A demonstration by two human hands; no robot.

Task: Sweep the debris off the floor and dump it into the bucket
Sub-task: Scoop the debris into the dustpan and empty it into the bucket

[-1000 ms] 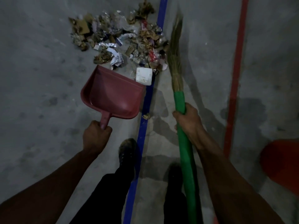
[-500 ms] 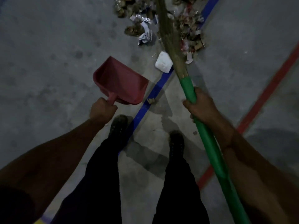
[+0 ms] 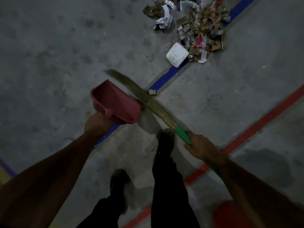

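Your left hand (image 3: 97, 123) is curled round the stub handle of the red dustpan (image 3: 115, 102), holding it low with its mouth facing away from you, and your right hand (image 3: 199, 146) is wrapped tight on the green grip of the broom (image 3: 148, 100). Bristles lie right across the dustpan's open lip, blurred, so you look mid-stroke, though which way they travel can't be told from here.

Nothing shows inside the pan as far as the dim light allows. One small brown scrap (image 3: 152, 92) sits on the blue floor line (image 3: 164, 78), just beside the bristles and near the pan's edge; my guess is that's the piece you're after.

Now the big job: the debris pile (image 3: 199, 25) lies well apart from the pan, up at the top of view, a heap of crumpled paper, foil and cardboard bits with a white block (image 3: 177, 54) at its near edge. None of that appears collected.

Down at the bottom right corner, the orange-red bucket (image 3: 230, 214) pokes in just beside your right forearm, its inside hidden.

So I'd call this early going: tools in hand, pile gathered, but scooping and dumping all remain.
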